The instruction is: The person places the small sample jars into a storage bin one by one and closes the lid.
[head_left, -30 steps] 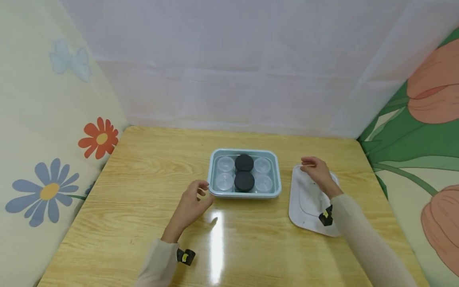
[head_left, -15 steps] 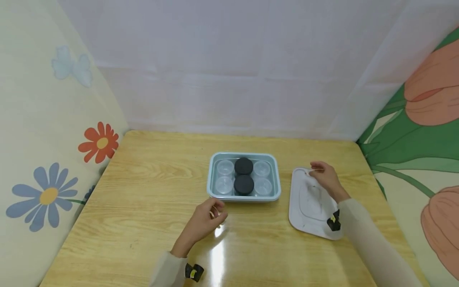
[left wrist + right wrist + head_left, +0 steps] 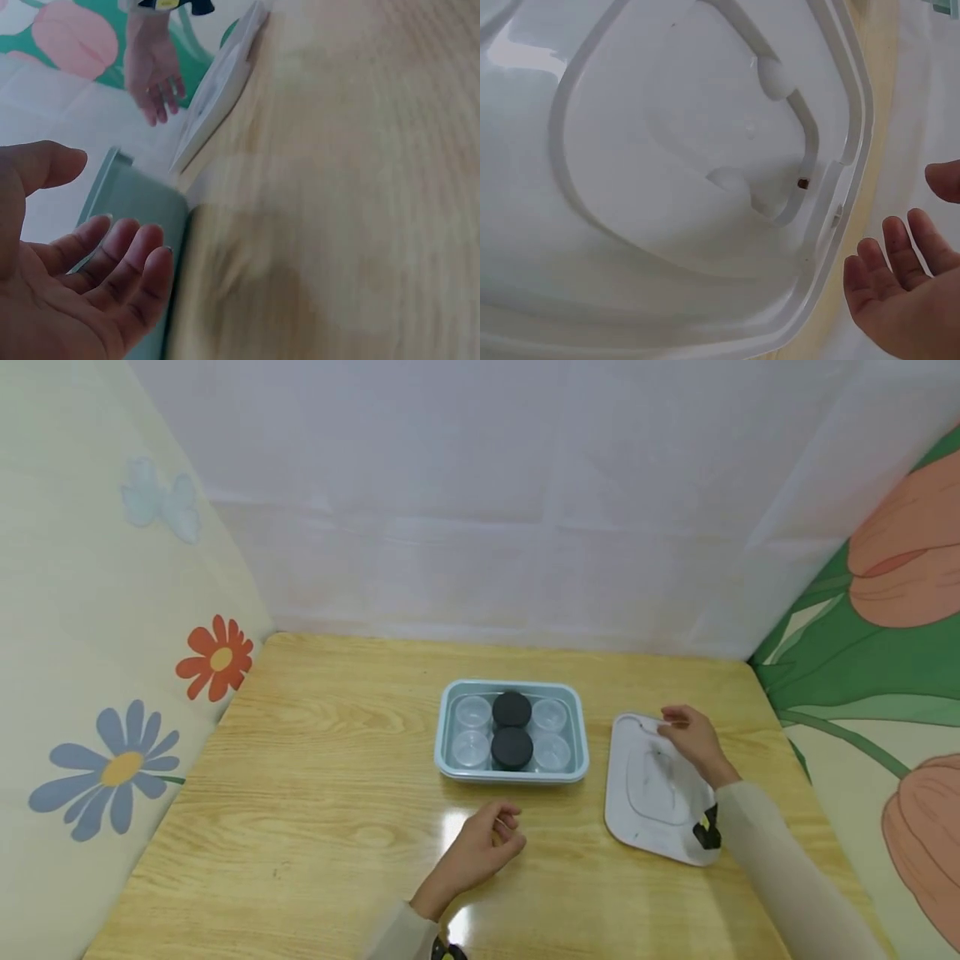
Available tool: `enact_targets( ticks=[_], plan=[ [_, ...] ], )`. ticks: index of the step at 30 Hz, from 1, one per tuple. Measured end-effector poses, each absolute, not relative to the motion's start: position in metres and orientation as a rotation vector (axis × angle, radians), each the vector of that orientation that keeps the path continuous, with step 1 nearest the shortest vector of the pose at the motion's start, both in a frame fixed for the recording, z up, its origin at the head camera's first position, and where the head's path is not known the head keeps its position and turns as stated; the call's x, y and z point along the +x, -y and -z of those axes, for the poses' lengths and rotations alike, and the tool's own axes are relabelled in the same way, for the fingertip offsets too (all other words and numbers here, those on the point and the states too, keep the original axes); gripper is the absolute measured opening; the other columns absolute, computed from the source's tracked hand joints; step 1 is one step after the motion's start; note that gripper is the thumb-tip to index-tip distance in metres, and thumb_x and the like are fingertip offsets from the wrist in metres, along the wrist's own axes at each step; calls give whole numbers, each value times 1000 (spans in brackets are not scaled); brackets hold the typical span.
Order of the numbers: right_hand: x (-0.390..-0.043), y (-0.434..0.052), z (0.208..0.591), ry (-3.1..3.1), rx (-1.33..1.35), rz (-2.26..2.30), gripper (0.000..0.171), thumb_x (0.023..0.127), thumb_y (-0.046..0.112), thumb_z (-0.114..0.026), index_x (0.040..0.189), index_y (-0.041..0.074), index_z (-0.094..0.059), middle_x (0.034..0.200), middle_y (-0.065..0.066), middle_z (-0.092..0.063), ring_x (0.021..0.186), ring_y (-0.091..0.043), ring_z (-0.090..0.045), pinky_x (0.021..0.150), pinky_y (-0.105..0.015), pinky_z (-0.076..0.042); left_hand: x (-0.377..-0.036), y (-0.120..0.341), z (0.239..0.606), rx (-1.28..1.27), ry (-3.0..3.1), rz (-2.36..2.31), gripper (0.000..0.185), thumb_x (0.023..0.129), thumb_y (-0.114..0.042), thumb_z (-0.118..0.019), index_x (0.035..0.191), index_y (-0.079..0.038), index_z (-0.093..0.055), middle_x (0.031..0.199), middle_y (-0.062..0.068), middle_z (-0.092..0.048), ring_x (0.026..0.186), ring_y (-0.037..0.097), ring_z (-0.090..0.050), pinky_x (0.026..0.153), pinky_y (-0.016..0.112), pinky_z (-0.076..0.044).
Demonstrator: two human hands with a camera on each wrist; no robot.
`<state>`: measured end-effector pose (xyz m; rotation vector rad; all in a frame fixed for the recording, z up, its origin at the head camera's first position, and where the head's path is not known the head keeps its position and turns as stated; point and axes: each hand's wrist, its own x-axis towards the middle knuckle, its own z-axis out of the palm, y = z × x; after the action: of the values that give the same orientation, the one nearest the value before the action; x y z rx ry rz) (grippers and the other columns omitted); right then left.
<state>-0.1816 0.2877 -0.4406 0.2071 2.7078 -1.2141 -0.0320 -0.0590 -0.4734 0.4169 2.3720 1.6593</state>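
Lid (image 3: 654, 789) lies flat on the bench (image 3: 315, 793), just right of the box (image 3: 512, 731) of small jars, the right hand (image 3: 692, 737) relaxed over its far corner and gripping nothing. A good lift would pinch that rim firmly and keep the lid level. Left hand (image 3: 480, 852) rests loosely curled, empty, near the box front
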Motion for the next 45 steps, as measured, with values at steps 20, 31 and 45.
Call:
enact_targets(
  ticks=[20,31,45],
  plan=[
    [-179,-311,452,-2748,327,1053,58,93,27,-53,138,-7,-37,143,-33,-32,130,-48,-30,105,-59,-32,-36,-15,496,109,-1993,-1861,45,85,-10,-63,124,6,-48,119,20,-57,103,30,-60,74,32,-53],
    [-176,-324,463,-2824,256,960,58,92,23,-55,135,-12,-37,138,-37,-34,126,-52,-35,104,-59,-34,-42,-37,501,-77,-1757,-2012,43,90,-12,-55,128,7,-45,115,17,-60,96,20,-59,69,38,-57],
    [-171,-327,468,-2793,261,1043,58,93,24,-55,135,-13,-37,137,-35,-38,125,-50,-37,103,-57,-35,-41,-47,495,-133,-1639,-2001,44,93,-16,-50,129,8,-44,118,19,-59,104,29,-61,76,44,-56]
  ],
)
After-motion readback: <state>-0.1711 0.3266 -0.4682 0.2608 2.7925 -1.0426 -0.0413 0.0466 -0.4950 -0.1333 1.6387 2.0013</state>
